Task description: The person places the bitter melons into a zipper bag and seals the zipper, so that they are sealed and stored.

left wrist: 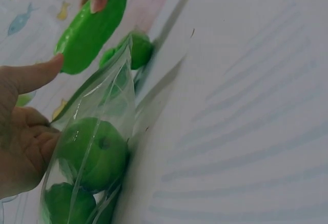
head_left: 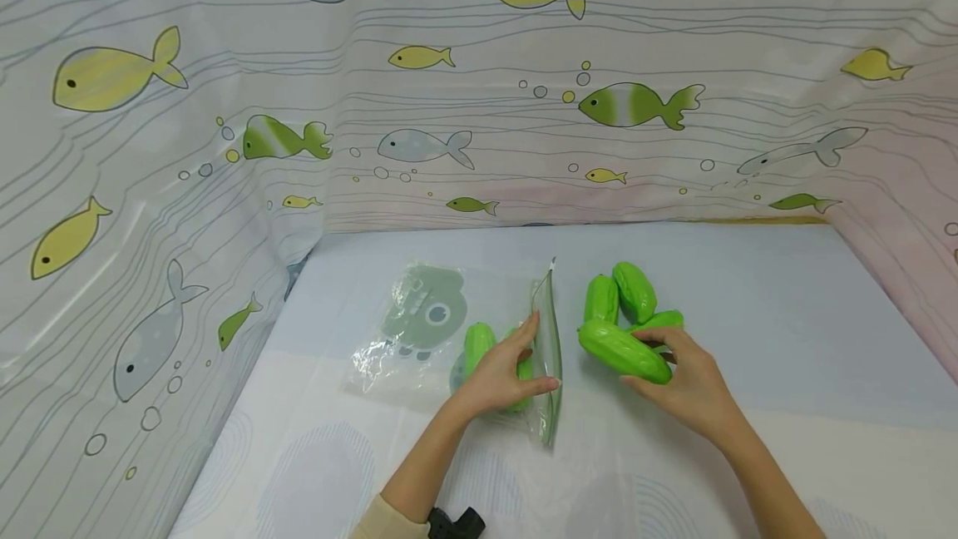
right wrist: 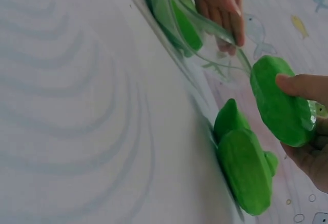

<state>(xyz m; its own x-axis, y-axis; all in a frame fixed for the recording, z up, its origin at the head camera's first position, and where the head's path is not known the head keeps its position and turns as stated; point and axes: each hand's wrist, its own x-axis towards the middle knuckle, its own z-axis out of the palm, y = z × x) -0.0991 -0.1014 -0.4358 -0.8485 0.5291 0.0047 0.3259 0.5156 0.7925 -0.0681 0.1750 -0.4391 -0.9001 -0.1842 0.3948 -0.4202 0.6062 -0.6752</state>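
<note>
My right hand (head_left: 692, 385) pinches a bright green cucumber-shaped piece (head_left: 624, 352) between thumb and fingers, just right of the bag's mouth. In the right wrist view this piece (right wrist: 282, 101) is held above other green pieces (right wrist: 245, 170). A clear zip bag (head_left: 550, 356) with a printed green figure lies on the table, its mouth parted and facing right. Green pieces (left wrist: 95, 152) lie inside it, seen through the plastic in the left wrist view. My left hand (head_left: 497, 377) rests on the bag near the mouth, thumb and fingers spread and fairly straight.
Several more green pieces (head_left: 634, 292) lie grouped on the table (head_left: 786, 314) beyond my right hand. A fish-patterned sheet (head_left: 479, 106) hangs behind and at both sides. A small black object (head_left: 456, 524) shows by my left sleeve at the bottom edge.
</note>
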